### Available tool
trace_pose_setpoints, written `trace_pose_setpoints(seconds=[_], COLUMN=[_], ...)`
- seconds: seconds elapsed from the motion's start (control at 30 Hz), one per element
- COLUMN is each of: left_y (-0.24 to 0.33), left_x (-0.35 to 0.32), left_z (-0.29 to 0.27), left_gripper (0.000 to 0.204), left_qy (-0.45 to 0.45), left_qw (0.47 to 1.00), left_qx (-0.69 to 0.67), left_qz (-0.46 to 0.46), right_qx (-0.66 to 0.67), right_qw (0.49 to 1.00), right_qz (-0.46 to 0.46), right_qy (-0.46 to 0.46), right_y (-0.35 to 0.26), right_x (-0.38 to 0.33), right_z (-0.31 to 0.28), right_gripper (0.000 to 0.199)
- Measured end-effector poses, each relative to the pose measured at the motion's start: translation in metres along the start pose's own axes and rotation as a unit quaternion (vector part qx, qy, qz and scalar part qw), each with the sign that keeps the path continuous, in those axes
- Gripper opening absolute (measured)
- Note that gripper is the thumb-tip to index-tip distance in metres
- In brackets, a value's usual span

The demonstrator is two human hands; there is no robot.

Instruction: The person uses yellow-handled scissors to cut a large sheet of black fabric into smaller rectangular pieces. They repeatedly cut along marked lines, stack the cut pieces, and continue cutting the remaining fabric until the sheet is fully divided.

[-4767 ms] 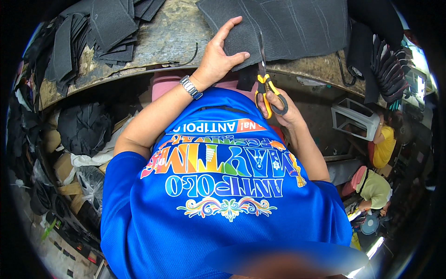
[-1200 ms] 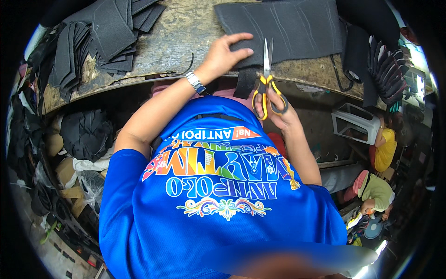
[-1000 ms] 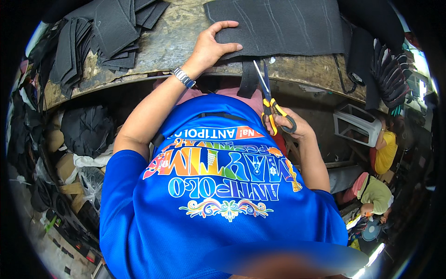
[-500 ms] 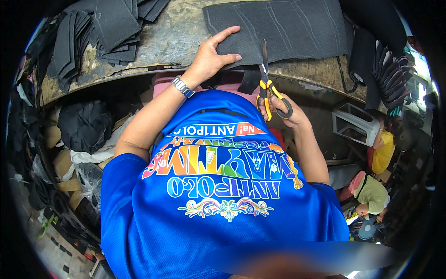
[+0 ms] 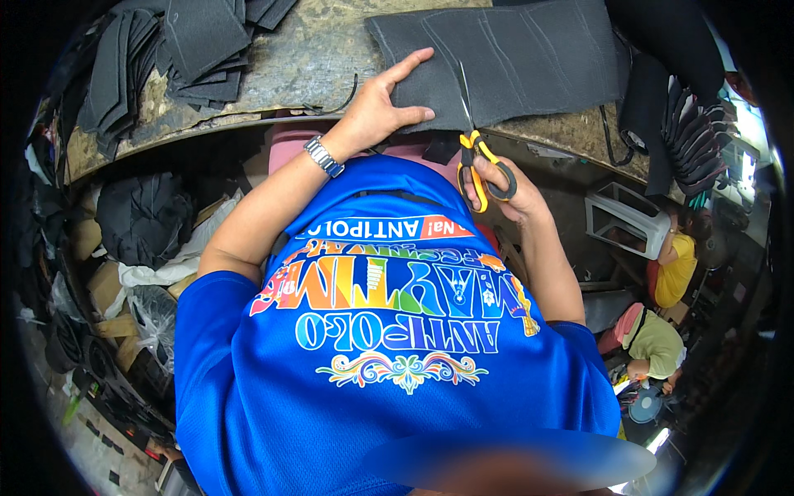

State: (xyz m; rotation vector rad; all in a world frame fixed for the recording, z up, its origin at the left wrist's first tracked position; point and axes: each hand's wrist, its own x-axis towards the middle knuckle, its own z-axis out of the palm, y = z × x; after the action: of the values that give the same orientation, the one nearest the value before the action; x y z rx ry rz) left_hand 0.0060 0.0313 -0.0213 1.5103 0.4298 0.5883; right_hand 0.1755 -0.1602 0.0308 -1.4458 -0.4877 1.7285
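A dark grey sheet of felt-like fabric [image 5: 538, 62] with pale chalk lines lies at the table's front edge. My left hand [image 5: 385, 99] rests on its left end, thumb and forefinger spread apart on top; the other fingers are mostly hidden. In my right hand [image 5: 504, 186] is a pair of scissors [image 5: 469, 145] with yellow and black handles, thumb and fingers through the loops. One slim blade shows over the fabric near its front edge, pointing away from me; the other blade is hidden.
Cut dark pieces [image 5: 203, 41] are piled at the table's left. A dark roll [image 5: 645, 103] and a stack of dark pieces [image 5: 695, 140] sit at the right. Beyond are a grey plastic stool [image 5: 624, 219] and two people. A black bundle [image 5: 141, 215] lies below left.
The scissors have shifted slightly left, and their visible blade reaches a little farther over the fabric. A thin black strip now shows on the table beside my left hand.
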Motion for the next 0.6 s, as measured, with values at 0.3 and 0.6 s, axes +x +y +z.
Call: trace_pose_setpoints(seconds=[0.3, 0.6], left_y=[-0.004, 0.001], left_x=[-0.008, -0.015], left_z=[-0.003, 0.0], left_gripper=[0.087, 0.087], left_qy=[0.023, 0.012], left_qw=[0.999, 1.0], left_qx=[0.035, -0.013], left_qz=[0.0, -0.012], right_qx=[-0.043, -0.093], right_qw=[0.998, 0.994], right_qz=[0.048, 0.054], right_qy=[0.029, 0.026], right_y=[-0.016, -0.051], right_x=[0.007, 0.026], right_z=[0.001, 0.004], right_gripper=[0.037, 0.047])
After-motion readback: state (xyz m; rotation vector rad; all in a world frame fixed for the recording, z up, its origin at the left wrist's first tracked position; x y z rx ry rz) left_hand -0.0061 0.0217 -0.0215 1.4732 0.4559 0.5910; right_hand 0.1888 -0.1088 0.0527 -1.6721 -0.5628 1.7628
